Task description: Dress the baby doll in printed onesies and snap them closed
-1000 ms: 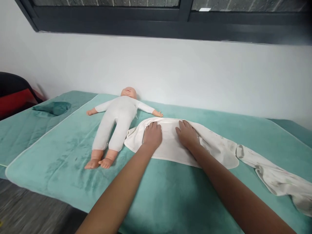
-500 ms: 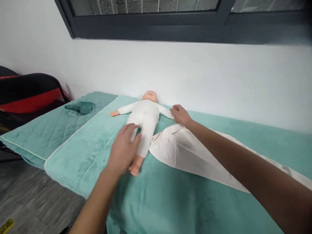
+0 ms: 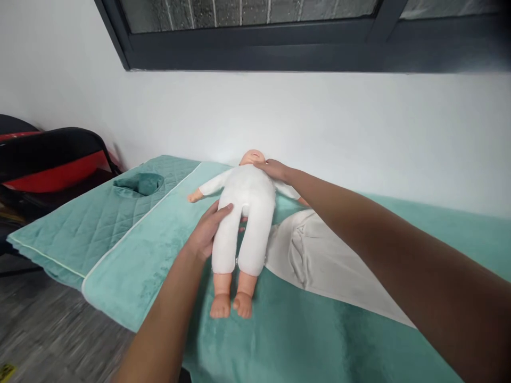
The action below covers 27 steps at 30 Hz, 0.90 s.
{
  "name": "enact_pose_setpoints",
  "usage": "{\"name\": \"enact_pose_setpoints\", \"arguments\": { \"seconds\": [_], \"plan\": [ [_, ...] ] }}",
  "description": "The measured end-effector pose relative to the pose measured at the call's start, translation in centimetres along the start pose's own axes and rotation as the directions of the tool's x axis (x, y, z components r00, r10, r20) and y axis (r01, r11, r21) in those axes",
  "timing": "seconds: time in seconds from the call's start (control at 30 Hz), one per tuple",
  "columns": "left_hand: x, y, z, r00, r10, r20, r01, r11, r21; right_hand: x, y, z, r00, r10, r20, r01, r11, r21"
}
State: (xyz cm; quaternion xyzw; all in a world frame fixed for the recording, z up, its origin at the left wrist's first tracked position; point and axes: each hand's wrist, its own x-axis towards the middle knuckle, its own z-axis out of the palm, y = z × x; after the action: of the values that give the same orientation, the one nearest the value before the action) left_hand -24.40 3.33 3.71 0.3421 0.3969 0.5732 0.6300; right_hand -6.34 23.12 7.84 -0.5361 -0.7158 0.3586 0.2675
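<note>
A baby doll (image 3: 249,191) with a white cloth body and bare plastic feet lies face up, its head toward the wall. My left hand (image 3: 211,226) is wrapped round the doll's upper leg, thumb on top; fingertips show between the legs from beneath. At the doll's neck and shoulder is my right hand (image 3: 274,169), gripping there with some of its fingers hidden. Beside the doll's legs lies a cream cloth (image 3: 303,250), partly covered by my right forearm.
A green padded bed (image 3: 143,266) runs along the white wall, with a face hole (image 3: 139,183) at its left end. Black and red chairs (image 3: 51,165) stand at far left. A dark window frame (image 3: 247,50) is above.
My left hand has closed round the doll's leg. The right hand has moved from the doll's arm to its neck and shoulder. The doll's legs are now raised nearer to me.
</note>
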Motion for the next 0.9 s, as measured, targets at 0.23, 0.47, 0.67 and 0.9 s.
{"name": "enact_pose_setpoints", "arguments": {
  "seconds": [0.23,0.47,0.67,0.9],
  "plan": [
    [-5.7,1.0,7.2,0.995,0.041,0.089,-0.041,0.999,-0.003,-7.4,-2.2,-8.0,0.984,-0.166,-0.071,0.166,0.986,-0.015],
    [-10.6,-6.9,15.6,0.982,-0.032,0.185,0.044,0.997,-0.059,-18.7,4.0,-14.3,0.976,-0.035,-0.213,0.007,0.992,-0.129],
    [-12.1,-13.6,18.6,0.954,-0.151,0.259,0.164,0.986,-0.029,-24.8,12.2,-15.3,0.928,0.231,-0.291,-0.282,0.948,-0.147],
    [-11.7,-15.0,17.7,0.95,-0.192,0.248,0.177,0.981,0.08,-25.7,14.2,-15.3,0.939,0.214,-0.27,-0.304,0.883,-0.358]
  ]
}}
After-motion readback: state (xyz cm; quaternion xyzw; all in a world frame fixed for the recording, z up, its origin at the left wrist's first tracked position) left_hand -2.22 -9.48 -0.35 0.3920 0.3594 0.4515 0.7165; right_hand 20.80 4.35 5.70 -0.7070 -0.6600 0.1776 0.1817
